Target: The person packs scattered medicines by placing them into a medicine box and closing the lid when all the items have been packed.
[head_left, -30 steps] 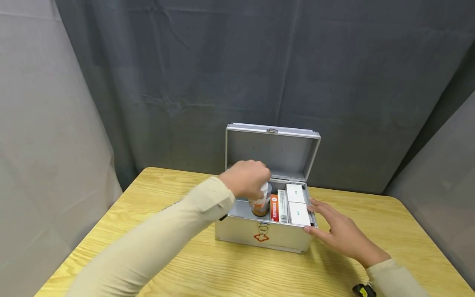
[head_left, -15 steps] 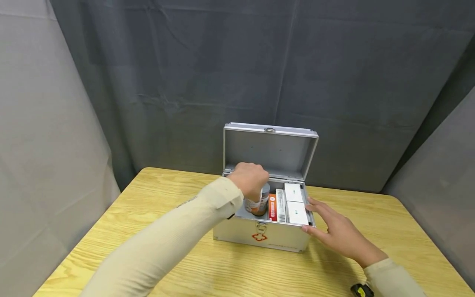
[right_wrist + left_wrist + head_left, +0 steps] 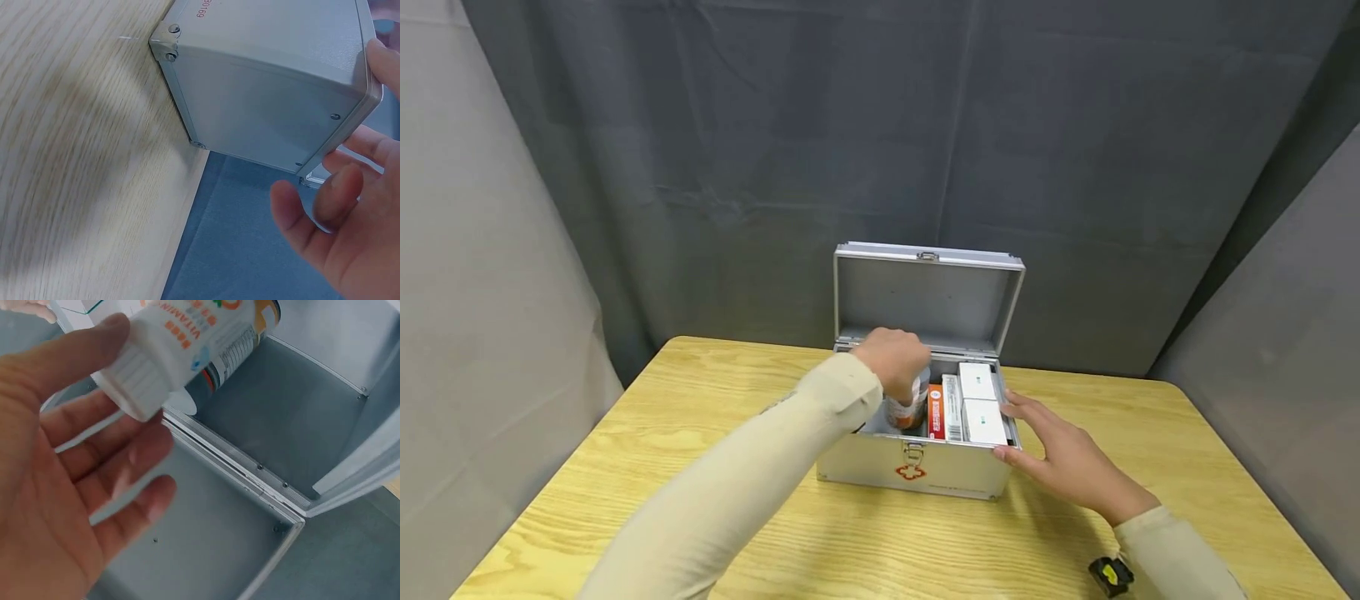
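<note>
A silver first-aid case (image 3: 868,462) with a red cross emblem stands open on the table. My left hand (image 3: 895,362) reaches into its left part and pinches a white vitamin bottle (image 3: 187,334) by the cap, thumb on one side and fingers on the other. The bottle overlaps a darker bottle (image 3: 234,356) with a barcode label. My right hand (image 3: 1063,458) rests against the case's right rim, thumb at the front corner. In the right wrist view its other fingers are loosely bent. A red carton (image 3: 936,412), a slim white carton (image 3: 952,408) and two white boxes (image 3: 984,421) fill the right part.
The case's lid (image 3: 925,300) stands raised at the back. Wooden table (image 3: 737,375) surrounds the case, and a dark grey curtain (image 3: 775,167) hangs behind it. Near the right sleeve shows a black device (image 3: 1110,575) with a yellow mark.
My left hand has lowered the vitamin bottle deeper into the case, beside the darker bottle. The right hand keeps its place at the rim. The whole head view has shifted slightly.
</note>
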A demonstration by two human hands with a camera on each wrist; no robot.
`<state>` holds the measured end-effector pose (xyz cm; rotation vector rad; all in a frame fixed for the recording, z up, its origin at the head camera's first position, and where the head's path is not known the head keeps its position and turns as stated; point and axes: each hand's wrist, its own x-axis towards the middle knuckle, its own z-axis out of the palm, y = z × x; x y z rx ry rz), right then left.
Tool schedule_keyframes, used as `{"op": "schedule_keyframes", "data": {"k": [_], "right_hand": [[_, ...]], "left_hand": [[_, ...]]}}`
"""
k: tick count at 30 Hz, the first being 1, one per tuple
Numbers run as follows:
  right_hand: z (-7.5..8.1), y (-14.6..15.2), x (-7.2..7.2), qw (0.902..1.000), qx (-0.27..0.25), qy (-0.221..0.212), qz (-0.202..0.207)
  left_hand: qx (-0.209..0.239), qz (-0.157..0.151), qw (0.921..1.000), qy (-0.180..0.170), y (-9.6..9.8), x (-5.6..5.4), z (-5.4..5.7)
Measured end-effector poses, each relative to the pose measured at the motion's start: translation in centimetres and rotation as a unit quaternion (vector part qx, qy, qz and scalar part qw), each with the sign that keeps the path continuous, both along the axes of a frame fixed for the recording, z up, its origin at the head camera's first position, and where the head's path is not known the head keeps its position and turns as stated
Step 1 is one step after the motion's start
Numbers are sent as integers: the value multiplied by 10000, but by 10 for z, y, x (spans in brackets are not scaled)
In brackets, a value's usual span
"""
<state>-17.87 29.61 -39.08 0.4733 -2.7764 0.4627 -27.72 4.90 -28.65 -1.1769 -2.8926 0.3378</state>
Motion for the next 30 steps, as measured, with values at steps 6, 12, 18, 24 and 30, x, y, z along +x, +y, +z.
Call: {"op": "schedule_keyframes", "data": {"k": [6,12,18,24,30], "right_hand": [[0,-3,-1,10000,-68,-56,45],[-1,-6,0,10000,-65,-64,32],[2,-7,1,10000,-33,-31,60],[2,-8,2,9999,-52,-80,43],[1,-8,4,9999,-76,-82,38]], "left_hand": [[101,-355,9993,-52,3,0,-5],[-155,-493,9987,0,5,-3,-14],[-153,-442,9986,-230,4,-5,-21],[-391,-832,9957,150,6,-2,-27],[-707,-1523,9833,707,4,-2,-37]]}}
